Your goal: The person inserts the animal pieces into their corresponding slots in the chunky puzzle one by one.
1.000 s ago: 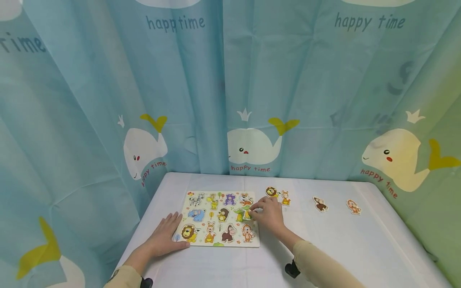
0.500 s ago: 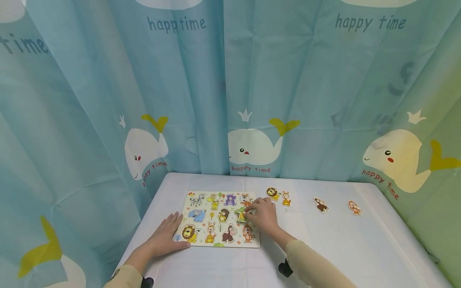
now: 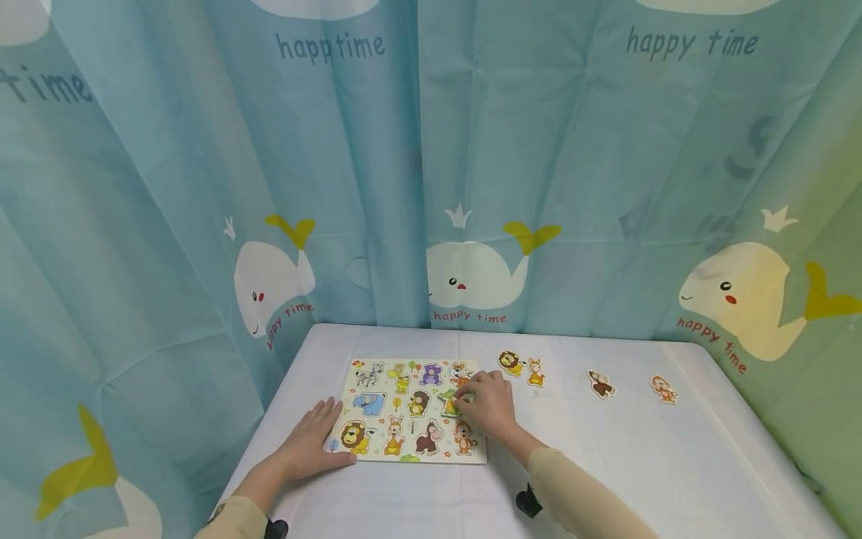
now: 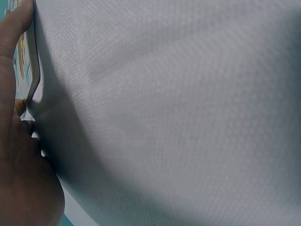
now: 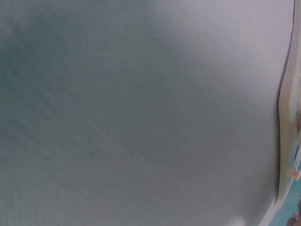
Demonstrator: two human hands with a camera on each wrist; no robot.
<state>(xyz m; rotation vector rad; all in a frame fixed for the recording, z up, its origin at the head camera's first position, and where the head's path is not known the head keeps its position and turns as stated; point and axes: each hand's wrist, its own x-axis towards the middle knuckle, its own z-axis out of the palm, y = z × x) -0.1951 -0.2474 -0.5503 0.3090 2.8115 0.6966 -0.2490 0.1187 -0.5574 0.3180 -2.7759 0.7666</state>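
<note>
In the head view, a pale puzzle board with colourful animal pictures lies on the white table. My left hand rests at its left edge, fingers spread along the side and thumb at the near left corner. The thumb also shows against the board's edge in the left wrist view. At the right of the middle row, my right hand pinches a green crocodile puzzle piece over the crocodile picture. Its fingertips partly cover the piece. Only the board's pale side shows clearly in the right wrist view.
Behind the right hand lie a lion piece and a kangaroo piece, side by side. Farther right are a brown ape piece and a monkey piece. A blue curtain with whales hangs behind the table.
My right hand has moved left with the crocodile piece, from beside the crocodile picture to over it, and then slightly further. The left hand stays at the board's edge.
</note>
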